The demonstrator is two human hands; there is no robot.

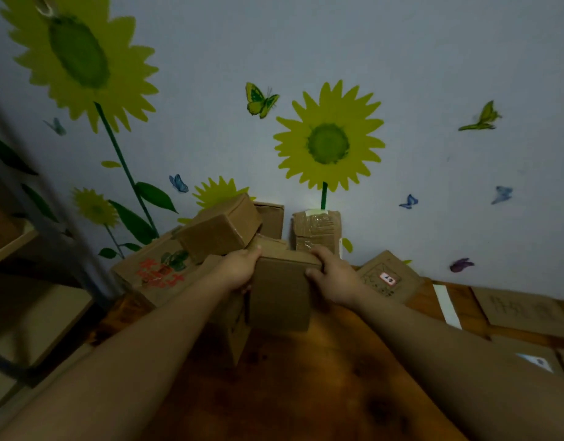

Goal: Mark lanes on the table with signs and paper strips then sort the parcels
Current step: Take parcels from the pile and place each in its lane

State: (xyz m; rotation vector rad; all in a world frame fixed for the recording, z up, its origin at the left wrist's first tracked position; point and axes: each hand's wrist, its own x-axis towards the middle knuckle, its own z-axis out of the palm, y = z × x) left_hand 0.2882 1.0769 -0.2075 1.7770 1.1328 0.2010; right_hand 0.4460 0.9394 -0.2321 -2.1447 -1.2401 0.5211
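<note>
A plain brown parcel [279,294] is gripped between the left hand [239,270] and the right hand [333,276], both closed on its upper corners, and is held just in front of the heap of parcels [217,232] piled against the wall at the far left of the worktop [306,393]. A white paper strip [446,305] and a lettered cardboard sign [525,310] are already laid out at the right, so lane marking appears at least partly done. Sorting is judged barely begun, since most of the heap is left.
</note>
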